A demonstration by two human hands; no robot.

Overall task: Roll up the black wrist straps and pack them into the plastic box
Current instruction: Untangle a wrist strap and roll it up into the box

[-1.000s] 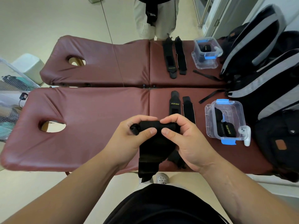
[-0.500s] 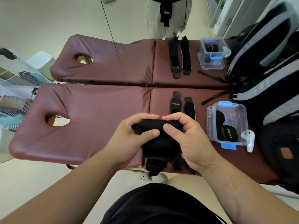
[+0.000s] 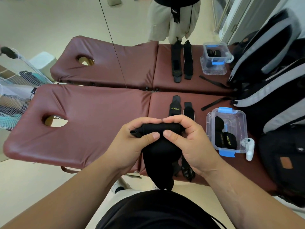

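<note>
Item 1, nearest: wrist strap in work (image 3: 158, 146), black, held in the air at the near edge of the massage bed (image 3: 92, 119). Left hand (image 3: 132, 146) and right hand (image 3: 186, 142) both pinch its rolled top, thumbs under, fingers (image 3: 145, 120) curled over, fingertips of the two hands meeting. Change since a second ago: the roll is thicker and the loose tail hanging toward the dark shirt is shorter. Judged: rolling about midway, tail still to be wound in before packing.

Item 2: two flat straps (image 3: 175, 107) on the bed just beyond the hands, one marked XUEYING. Middle lengths hidden by the hands; one near end shows below the right wrist. Not yet rolled.

Item 3: plastic box (image 3: 212, 116), right of the hands, open, blue clips. Rolled straps inside; exact count hard to make out through the clear wall. A small white object rests at its near right corner, identity unclear.

Item 4: backpacks (image 3: 272, 90), far right, cut off by the frame.

Item 5, farthest: second bed with two more straps, another box, and a standing person, visible only from the waist down.
</note>
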